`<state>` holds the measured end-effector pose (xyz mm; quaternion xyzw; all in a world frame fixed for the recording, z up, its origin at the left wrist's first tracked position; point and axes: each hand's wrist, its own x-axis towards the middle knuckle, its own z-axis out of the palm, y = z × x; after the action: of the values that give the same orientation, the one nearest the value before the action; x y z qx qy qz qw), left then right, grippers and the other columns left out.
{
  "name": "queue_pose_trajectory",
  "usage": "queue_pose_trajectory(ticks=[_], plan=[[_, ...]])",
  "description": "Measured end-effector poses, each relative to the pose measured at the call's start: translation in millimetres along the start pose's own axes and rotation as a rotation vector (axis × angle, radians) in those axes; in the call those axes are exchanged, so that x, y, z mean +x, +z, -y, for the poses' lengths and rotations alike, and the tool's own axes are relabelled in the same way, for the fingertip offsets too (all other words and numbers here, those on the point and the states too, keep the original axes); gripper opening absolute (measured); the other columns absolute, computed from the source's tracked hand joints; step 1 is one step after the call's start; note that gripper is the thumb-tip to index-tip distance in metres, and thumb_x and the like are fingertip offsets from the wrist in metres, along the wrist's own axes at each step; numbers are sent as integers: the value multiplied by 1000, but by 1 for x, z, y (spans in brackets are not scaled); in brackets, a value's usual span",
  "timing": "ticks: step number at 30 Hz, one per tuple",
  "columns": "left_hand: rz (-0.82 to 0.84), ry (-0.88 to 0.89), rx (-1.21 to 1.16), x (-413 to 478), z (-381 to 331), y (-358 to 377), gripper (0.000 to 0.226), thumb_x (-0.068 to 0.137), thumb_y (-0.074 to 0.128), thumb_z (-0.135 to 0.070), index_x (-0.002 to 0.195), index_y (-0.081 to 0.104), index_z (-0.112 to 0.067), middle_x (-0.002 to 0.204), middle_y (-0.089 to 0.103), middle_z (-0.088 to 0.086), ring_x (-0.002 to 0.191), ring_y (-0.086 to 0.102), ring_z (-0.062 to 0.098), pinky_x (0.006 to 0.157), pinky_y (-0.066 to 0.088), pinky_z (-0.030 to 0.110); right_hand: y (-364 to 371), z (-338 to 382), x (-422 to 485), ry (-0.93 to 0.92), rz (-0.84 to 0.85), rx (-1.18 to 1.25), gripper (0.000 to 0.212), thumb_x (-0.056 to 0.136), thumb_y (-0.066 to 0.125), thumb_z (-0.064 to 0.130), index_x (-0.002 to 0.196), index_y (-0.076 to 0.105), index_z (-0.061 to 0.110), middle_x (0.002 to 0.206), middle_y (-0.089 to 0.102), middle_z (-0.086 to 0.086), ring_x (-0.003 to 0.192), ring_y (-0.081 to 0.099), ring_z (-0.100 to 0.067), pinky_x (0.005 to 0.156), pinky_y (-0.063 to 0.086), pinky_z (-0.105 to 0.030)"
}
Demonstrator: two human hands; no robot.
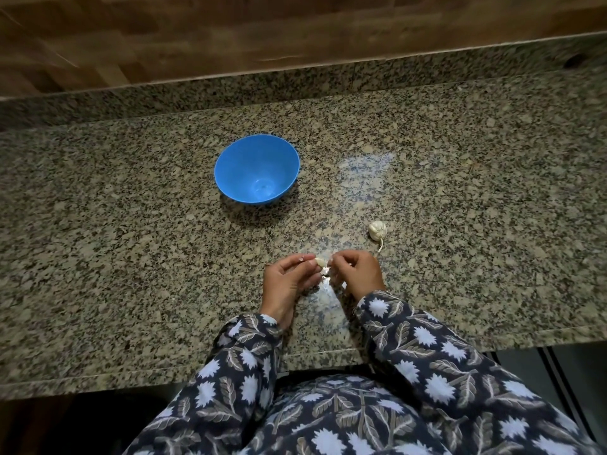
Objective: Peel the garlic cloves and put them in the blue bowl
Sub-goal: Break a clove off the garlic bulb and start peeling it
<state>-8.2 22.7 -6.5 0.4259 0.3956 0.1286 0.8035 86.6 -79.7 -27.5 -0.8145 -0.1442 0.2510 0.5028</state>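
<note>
Speckled granite table (131, 241) below a wooden wall (295, 34), dimly lit; close to the near edge and just above the stone, left hand (289, 277) curled round a garlic clove (320, 262), pinching it between thumb and fingertips with the pale end pointing right; right hand (358, 270) hard against it, fingers bent, thumb and forefinger nipping at that end, probably on a flap of skin, though too small to tell for sure; held that way, presumably, to steady the clove with one hand and strip it with the other; kept low over the table, likely for peel to drop straight down; between and under the hands, pale papery scraps (325, 284), seemingly shed skin; patterned sleeves (410, 330) ending at the wrists, clear of the work.

Further out, right of the hands and a little beyond, garlic bulb (377, 230) lying on the table, stalk trailing back toward the right hand; near enough to reach without leaning; well apart from the bowl.

Beyond the left hand, blue bowl (243, 159) upright, mouth open, nothing visible inside; no peeled clove in it yet, so task judged to be at an early stage.

Nothing standing between hands and bowl; bare stone on that path; only a bright patch of glare on the table between bowl and bulb.
</note>
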Motion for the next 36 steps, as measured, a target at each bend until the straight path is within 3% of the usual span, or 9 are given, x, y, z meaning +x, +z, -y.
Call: queue_pose_trajectory(ticks=[4,9,13,17,20,22,25,29,36], plan=[[-7,-12,-75,2,0,-1,16,78,63,10,94,64,7,92,70,22,77,70,24,70,58,27,-1,-3,0,14,18,-2,25,84,64,29,60,60,26,73,60,1,72,56,-18,72,46,-32],[-35,12,-58,4,0,1,15,77,64,10,92,65,6,94,69,21,78,69,23,70,58,25,-1,4,-2,17,105,261,6,86,63,17,89,68,19,89,67,-5,62,55,-11,52,45,-20],[-17,32,-25,2,1,1,13,76,66,9,88,66,5,85,71,13,77,69,22,70,58,24,-1,2,-2,-14,127,249,8,77,71,9,85,72,8,84,69,-4,76,64,-13,73,52,-27],[-29,40,88,3,-3,3,12,74,69,8,85,68,5,81,71,10,74,68,21,70,58,25,-1,-1,0,-3,103,214,7,77,71,7,80,72,13,82,70,-5,78,66,-18,77,55,-35],[-38,53,47,4,-5,3,10,76,66,9,86,66,7,82,71,13,73,69,23,66,59,25,-2,6,-4,2,157,251,10,80,68,5,90,69,5,80,67,-4,66,64,-7,60,54,-22],[-45,69,55,4,-5,3,10,78,65,10,87,66,6,83,71,15,72,69,23,63,58,24,-2,10,-6,30,177,292,16,79,68,4,95,68,5,83,69,-9,64,65,-16,51,52,-21],[-54,186,253,3,-2,3,11,78,66,8,86,67,1,81,71,12,70,70,20,61,58,22,0,10,-8,69,154,312,15,79,68,3,94,70,5,82,71,-15,64,63,-30,45,50,-23],[1,548,850,7,-1,-1,13,79,70,-4,88,71,-13,78,69,-5,72,67,5,65,55,15,-2,10,-8,52,154,298,14,80,66,3,83,70,17,78,70,-8,63,63,-29,44,50,-19],[-12,496,822,12,-3,-5,18,82,65,0,94,67,-14,89,70,1,81,67,9,73,56,21,-4,10,-8,99,162,504,14,81,63,-4,94,68,-1,72,69,-4,53,63,-9,43,49,-16]])
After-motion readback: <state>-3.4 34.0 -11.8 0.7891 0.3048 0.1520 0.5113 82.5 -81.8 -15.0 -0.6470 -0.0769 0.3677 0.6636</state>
